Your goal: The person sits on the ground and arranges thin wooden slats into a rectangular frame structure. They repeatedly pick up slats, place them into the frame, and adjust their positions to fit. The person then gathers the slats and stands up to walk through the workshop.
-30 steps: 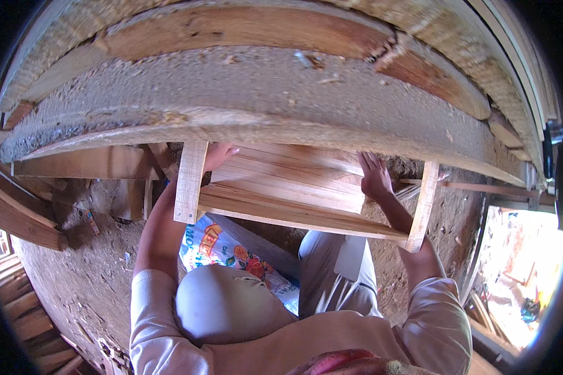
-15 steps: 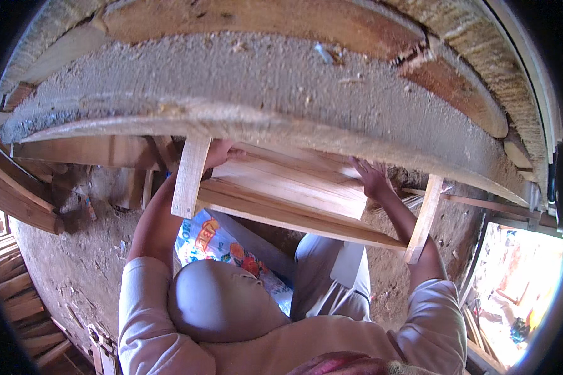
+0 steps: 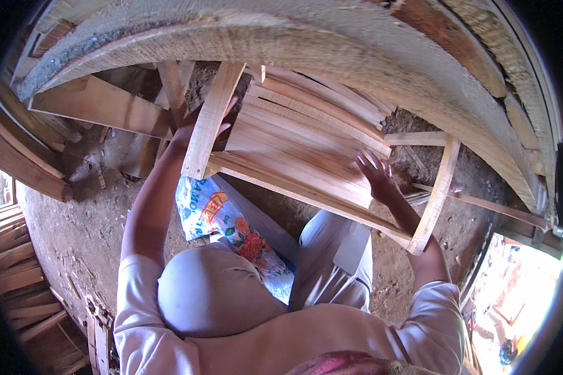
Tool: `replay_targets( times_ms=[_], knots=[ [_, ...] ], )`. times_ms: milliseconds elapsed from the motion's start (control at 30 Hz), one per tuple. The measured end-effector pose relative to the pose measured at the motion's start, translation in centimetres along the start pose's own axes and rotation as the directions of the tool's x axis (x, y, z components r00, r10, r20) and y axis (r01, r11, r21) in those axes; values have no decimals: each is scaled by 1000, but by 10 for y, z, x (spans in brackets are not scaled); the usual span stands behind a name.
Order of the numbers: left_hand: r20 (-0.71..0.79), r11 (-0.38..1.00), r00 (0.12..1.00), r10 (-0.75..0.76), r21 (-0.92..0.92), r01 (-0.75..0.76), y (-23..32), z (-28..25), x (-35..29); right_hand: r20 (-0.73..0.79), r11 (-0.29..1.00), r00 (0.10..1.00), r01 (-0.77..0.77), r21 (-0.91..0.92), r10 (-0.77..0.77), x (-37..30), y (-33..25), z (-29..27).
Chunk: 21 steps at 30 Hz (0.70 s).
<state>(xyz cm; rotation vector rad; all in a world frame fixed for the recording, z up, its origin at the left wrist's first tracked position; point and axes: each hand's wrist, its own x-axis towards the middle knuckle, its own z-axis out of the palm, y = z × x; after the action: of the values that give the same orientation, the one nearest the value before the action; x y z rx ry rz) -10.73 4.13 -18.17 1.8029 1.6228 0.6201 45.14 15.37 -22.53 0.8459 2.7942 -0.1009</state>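
Observation:
A set of thin wooden slats (image 3: 294, 140) lies side by side beneath the curved workbench edge. In front of them a pale wooden frame has a left upright (image 3: 213, 119), a right upright (image 3: 436, 195) and a long rail (image 3: 306, 194) between. My left hand (image 3: 226, 119) is at the left end of the slats, partly hidden by the left upright, its visible fingers apart. At the slats' right end is my right hand (image 3: 376, 177), fingers spread, palm facing their ends. I cannot tell whether either hand touches the wood.
The thick, dusty workbench (image 3: 281, 47) fills the top of the view. A printed plastic sack (image 3: 247, 237) lies by my legs. Wood offcuts (image 3: 106, 106) lean at the left, with curved boards (image 3: 28, 162) and stacked timber (image 3: 19, 275) farther out. A thin strip (image 3: 500, 209) extends right.
The view has shifted, so more of the slats and frame shows below the bench edge. My hands remain at the two ends of the slats, the right one with fingers more spread.

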Motion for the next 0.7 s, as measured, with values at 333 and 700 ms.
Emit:
replay_targets(
  times_ms=[333, 700],
  knots=[
    [0, 791, 791, -611, 23, 611, 202, -117, -191, -102, 997, 994, 37, -62, -44, 11, -7, 8],
    [507, 973, 846, -163, 225, 53, 433, -39, -167, -259, 776, 771, -432, 460, 582, -154, -27, 45]
  ],
)
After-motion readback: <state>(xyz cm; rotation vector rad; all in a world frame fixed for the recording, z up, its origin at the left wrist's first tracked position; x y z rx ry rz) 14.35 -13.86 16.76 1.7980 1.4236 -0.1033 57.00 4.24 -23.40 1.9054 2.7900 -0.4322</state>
